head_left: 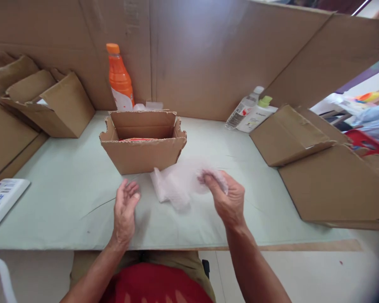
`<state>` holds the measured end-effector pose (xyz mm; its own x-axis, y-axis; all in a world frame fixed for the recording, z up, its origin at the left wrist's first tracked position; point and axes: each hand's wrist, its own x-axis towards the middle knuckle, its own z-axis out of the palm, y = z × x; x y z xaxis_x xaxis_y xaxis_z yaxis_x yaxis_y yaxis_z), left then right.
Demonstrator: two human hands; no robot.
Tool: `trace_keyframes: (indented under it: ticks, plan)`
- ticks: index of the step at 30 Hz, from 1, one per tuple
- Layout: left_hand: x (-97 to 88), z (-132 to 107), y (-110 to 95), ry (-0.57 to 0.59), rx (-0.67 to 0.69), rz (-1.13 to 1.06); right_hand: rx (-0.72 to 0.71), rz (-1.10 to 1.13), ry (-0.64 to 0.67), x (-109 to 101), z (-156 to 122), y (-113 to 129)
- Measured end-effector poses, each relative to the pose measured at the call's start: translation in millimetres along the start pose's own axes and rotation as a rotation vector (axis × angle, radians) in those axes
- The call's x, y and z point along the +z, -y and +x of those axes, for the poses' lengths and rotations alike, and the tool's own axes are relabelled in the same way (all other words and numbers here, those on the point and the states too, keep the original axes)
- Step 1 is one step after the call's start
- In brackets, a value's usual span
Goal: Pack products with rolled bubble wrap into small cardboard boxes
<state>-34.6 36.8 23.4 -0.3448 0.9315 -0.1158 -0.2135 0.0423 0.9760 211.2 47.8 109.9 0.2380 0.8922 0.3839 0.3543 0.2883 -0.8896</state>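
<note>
My right hand point(228, 197) grips a crumpled sheet of clear bubble wrap point(177, 185) just above the pale green table point(66, 198). My left hand point(125, 206) hovers a little to the left of the wrap, fingers loosely curled and apart, holding nothing. Right behind the wrap stands a small open cardboard box point(142, 143) with its flaps up; something orange-red shows inside it.
An orange bottle point(119, 80) stands behind the box. A clear bottle point(244, 110) and a white bottle with a green cap point(257, 114) lean at the back right. Flat cardboard point(331, 185) lies right, open boxes point(50, 101) left, a white label pack point(1, 202) far left.
</note>
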Motion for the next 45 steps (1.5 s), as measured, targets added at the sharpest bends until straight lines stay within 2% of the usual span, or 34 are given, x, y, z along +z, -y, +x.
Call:
trace_keyframes:
  ticks: [3, 6, 8, 10, 13, 16, 18, 20, 22, 24, 25, 27, 29, 31, 33, 35, 37, 39, 42, 43, 44, 45]
  plan:
    - [-3.4, -2.0, -13.4, 0.069, 0.29, 0.246, -0.109, -0.072, 0.03, -16.2, 19.3, 19.8]
    - [5.5, -6.6, -29.1, 0.152, 0.554, 0.473, -0.2, -0.161, 0.012, -27.7, 32.9, 40.5]
    - [13.6, -7.2, -34.0, 0.188, 0.663, 0.598, -0.247, -0.218, -0.032, -34.2, 40.9, 49.5]
    - [19.0, -6.4, -30.8, 0.233, 0.708, 0.721, -0.258, -0.253, -0.072, -41.6, 49.6, 48.5]
    - [17.7, -6.0, -14.9, 0.313, 0.672, 0.891, -0.182, -0.178, -0.141, -56.8, 64.7, 20.8]
    - [8.6, -8.5, 0.2, 0.343, 0.613, 1.014, -0.045, -0.091, -0.263, -78.3, 77.1, -34.0]
    - [1.5, -10.4, 4.7, 0.34, 0.612, 1.08, 0.09, -0.193, -0.333, -95.7, 79.3, -73.0]
    - [-5.0, -11.8, 5.8, 0.33, 0.618, 1.136, 0.217, -0.361, -0.377, -112.3, 74.4, -101.8]
    - [-10.6, -12.4, 5.6, 0.32, 0.628, 1.175, 0.248, -0.511, -0.435, -122.4, 62.2, -113.4]
    - [-15.4, -12.3, 5.9, 0.314, 0.646, 1.196, 0.174, -0.576, -0.485, -119.8, 43.3, -106.6]
    - [-17.2, -12.1, 6.3, 0.313, 0.651, 1.201, 0.135, -0.573, -0.465, -112.5, 31.8, -97.7]
    - [-19.1, -11.8, 7.3, 0.322, 0.644, 1.197, 0.11, -0.47, -0.272, -85.8, 6.6, -73.6]
    - [-17.8, -12.6, 6.7, 0.337, 0.618, 1.154, 0.166, -0.282, 0.112, -47.0, -18.1, -48.0]
    - [-13.4, -16.1, 2.5, 0.348, 0.567, 1.041, 0.2, -0.135, 0.394, -5.1, -39.1, -27.0]
    - [-6.9, -22.2, -6.0, 0.351, 0.435, 0.865, 0.179, -0.037, 0.602, 29.8, -55.7, -13.5]
    - [-0.9, -29.3, -16.8, 0.379, 0.252, 0.673, 0.165, 0.012, 0.731, 49.8, -67.3, -8.0]
    - [2.1, -34.1, -26.4, 0.414, 0.148, 0.539, 0.213, 0.029, 0.784, 51.5, -70.6, -10.5]
    - [0.6, -34.7, -31.7, 0.414, 0.154, 0.498, 0.31, 0.044, 0.822, 37.0, -59.8, -19.6]
    - [-6.5, -29.6, -29.7, 0.339, 0.163, 0.535, 0.429, 0.03, 0.951, 1.5, -10.5, -39.3]
    - [-8.3, -27.7, -27.4, 0.323, 0.151, 0.549, 0.428, -0.011, 0.94, -9.2, 13.8, -46.2]
    - [-9.2, -26.2, -24.8, 0.32, 0.142, 0.562, 0.372, -0.068, 0.847, -17.4, 40.9, -52.9]
    - [-9.1, -25.5, -22.4, 0.328, 0.14, 0.573, 0.24, -0.142, 0.692, -22.5, 69.7, -59.4]
